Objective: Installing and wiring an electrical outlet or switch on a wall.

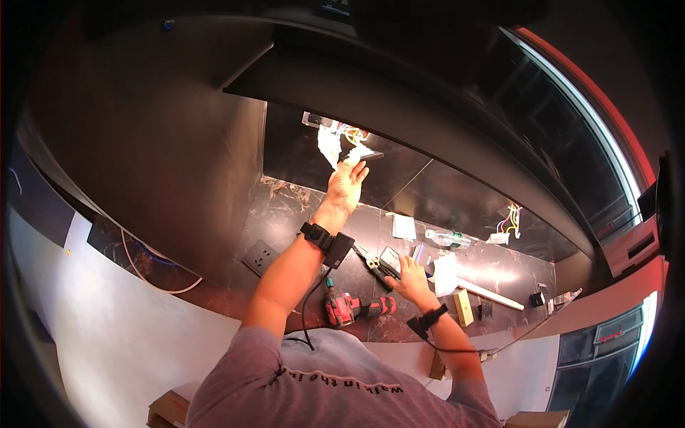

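My left hand (344,187) is raised to the back wall, its fingers closed at a crumpled white sheet (329,145). Glare hides what exactly they grip; a dark flat edge (372,155) shows beside them. Just above, coloured wires (352,133) come out of a wall opening next to a grey socket piece (314,120). My right hand (412,281) is low over the dark counter, fingers spread and apart. Close to its fingertips lie a small dark-framed plate (389,260) and pliers (374,265) with dark handles. Nothing shows in its grip.
A red cordless drill (344,309) rests near the counter's front edge. A dark socket panel (260,257) lies left. Rightward are a clear bottle (448,239), a white strip (492,293), a yellowish box (464,308) and more wall wires (513,220). A dark cabinet (399,121) overhangs.
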`<state>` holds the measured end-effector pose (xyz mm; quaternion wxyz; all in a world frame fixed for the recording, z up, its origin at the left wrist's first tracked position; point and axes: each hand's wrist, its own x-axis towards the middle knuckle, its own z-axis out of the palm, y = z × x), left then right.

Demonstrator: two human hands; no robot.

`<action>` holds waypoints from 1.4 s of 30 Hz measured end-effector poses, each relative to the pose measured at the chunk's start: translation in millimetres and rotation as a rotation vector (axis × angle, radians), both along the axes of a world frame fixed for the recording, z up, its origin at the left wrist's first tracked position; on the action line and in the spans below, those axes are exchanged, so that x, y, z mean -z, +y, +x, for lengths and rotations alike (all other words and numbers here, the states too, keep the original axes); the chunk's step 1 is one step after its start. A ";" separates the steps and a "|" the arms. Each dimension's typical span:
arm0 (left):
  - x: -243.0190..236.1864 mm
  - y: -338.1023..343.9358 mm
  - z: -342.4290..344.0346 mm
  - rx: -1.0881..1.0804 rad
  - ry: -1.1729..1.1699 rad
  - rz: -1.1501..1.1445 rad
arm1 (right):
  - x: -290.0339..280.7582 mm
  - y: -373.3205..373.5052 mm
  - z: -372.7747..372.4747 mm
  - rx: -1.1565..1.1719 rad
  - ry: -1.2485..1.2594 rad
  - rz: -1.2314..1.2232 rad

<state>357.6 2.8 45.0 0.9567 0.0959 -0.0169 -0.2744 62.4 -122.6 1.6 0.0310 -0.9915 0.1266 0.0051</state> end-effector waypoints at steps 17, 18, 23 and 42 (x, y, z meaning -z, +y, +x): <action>24.9 4.8 10.5 0.054 -0.207 -0.062 | -54.2 -37.1 10.6 0.481 0.252 1.151; 26.2 8.9 10.7 0.055 -0.200 -0.039 | -73.6 -23.8 6.7 0.557 0.143 1.468; 14.7 43.6 12.9 0.134 -0.262 0.054 | -113.9 -1.9 1.9 0.238 -0.188 1.310; 10.7 42.9 7.9 0.096 -0.318 0.168 | -219.6 129.1 172.4 0.058 -0.192 -0.915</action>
